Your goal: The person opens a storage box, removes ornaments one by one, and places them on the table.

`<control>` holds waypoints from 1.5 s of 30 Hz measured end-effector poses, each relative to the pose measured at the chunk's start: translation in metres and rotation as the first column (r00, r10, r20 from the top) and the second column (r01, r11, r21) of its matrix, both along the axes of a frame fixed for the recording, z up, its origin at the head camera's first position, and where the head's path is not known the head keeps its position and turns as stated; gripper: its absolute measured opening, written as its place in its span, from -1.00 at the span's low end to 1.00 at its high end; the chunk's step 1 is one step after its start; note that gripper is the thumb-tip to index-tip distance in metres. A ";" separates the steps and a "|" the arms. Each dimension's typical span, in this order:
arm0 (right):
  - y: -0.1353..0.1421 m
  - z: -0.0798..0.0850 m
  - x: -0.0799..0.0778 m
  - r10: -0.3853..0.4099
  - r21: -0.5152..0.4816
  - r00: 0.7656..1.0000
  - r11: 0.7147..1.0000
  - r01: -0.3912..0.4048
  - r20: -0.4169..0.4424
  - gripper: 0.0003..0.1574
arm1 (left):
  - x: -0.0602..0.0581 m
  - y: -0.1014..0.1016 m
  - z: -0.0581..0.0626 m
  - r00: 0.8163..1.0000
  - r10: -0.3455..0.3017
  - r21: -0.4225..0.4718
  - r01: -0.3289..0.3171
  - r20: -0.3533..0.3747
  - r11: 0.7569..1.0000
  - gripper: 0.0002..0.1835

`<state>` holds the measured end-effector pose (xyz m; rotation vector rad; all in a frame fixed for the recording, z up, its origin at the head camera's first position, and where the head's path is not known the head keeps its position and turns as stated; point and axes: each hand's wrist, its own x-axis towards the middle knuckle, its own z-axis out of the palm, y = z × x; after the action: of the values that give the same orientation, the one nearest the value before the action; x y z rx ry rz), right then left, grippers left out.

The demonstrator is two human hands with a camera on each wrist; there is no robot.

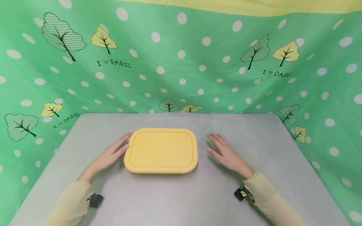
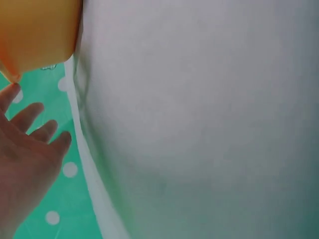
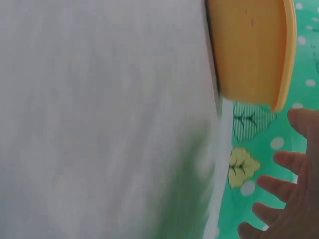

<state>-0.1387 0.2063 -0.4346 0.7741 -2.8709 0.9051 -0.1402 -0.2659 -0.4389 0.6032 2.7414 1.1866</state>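
A yellow rectangular box with rounded corners and a lid (image 1: 161,150) sits on the grey table, left of the middle in the head view. My left hand (image 1: 111,154) is at the box's left side, fingers extended; its thumb tip appears to touch the lid's edge. To the right of the box, my right hand (image 1: 226,154) hovers a short gap away with its fingers spread and nothing in them. The left wrist view shows the box's side wall (image 2: 40,35) above the left fingers. In the right wrist view, the box wall (image 3: 249,50) stands beyond the right thumb.
The grey table (image 1: 175,201) reaches to a green dotted cloth (image 1: 181,62) hung behind it and along both sides. Each wrist carries a small black camera, one by the left sleeve (image 1: 95,200) and one by the right sleeve (image 1: 240,194).
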 end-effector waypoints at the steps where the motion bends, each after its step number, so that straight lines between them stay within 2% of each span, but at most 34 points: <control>1: -0.003 -0.001 0.002 0.011 -0.015 1.000 1.000 -0.011 0.020 -0.26 | 0.002 -0.001 -0.001 1.000 -0.003 0.012 0.003 0.009 1.000 -0.41; 5: -0.015 -0.003 0.006 0.043 -0.066 0.994 0.997 -0.037 0.102 -0.26 | 0.008 -0.003 -0.004 0.999 -0.032 0.106 0.028 0.030 0.994 -0.42; 8: -0.022 -0.003 0.009 0.075 -0.106 0.985 0.993 -0.059 0.156 -0.26 | 0.011 -0.004 -0.007 0.995 -0.071 0.206 0.054 0.077 0.977 -0.41; 11: -0.028 -0.004 0.011 0.138 -0.202 0.959 0.975 -0.087 0.248 -0.23 | 0.012 -0.004 -0.009 0.980 -0.123 0.299 0.071 0.158 0.952 -0.36; 15: -0.030 -0.010 0.012 0.240 -0.359 0.894 0.928 -0.098 0.377 -0.10 | 0.015 -0.004 -0.008 0.936 -0.213 0.418 0.080 0.282 0.905 -0.23; 18: -0.028 -0.012 0.011 0.292 -0.428 0.860 0.899 -0.097 0.419 0.02 | 0.014 -0.004 -0.008 0.889 -0.308 0.520 0.096 0.339 0.849 -0.14; 22: -0.027 -0.011 0.007 0.346 -0.485 0.836 0.867 -0.113 0.425 0.13 | 0.011 -0.007 -0.009 0.832 -0.421 0.632 0.113 0.361 0.767 -0.06; 26: -0.029 -0.009 0.002 0.361 -0.507 0.825 0.855 -0.107 0.435 0.18 | 0.008 -0.010 -0.009 0.802 -0.476 0.696 0.108 0.361 0.710 0.00; 30: -0.029 -0.006 0.000 0.352 -0.521 0.821 0.850 -0.079 0.450 0.18 | 0.005 -0.013 -0.010 0.793 -0.498 0.729 0.104 0.350 0.677 0.00; 37: -0.028 -0.008 0.001 0.392 -0.574 0.799 0.816 -0.073 0.456 0.15 | 0.002 -0.013 -0.009 0.768 -0.556 0.776 0.127 0.318 0.618 0.00; 39: -0.028 -0.008 0.001 0.399 -0.580 0.800 0.811 -0.080 0.447 0.15 | 0.002 -0.014 -0.008 0.764 -0.566 0.786 0.128 0.311 0.605 -0.01; 42: -0.028 -0.009 0.000 0.403 -0.584 0.805 0.807 -0.089 0.435 0.15 | 0.001 -0.014 -0.008 0.764 -0.566 0.793 0.120 0.311 0.597 -0.01; 45: -0.027 -0.011 0.000 0.407 -0.592 0.808 0.801 -0.091 0.425 0.16 | 0.002 -0.014 -0.008 0.770 -0.552 0.787 0.108 0.320 0.607 0.00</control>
<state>-0.1387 0.1790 -0.4452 0.9745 -2.6465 2.1810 -0.1387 -0.2798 -0.4466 0.6763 1.4941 1.9653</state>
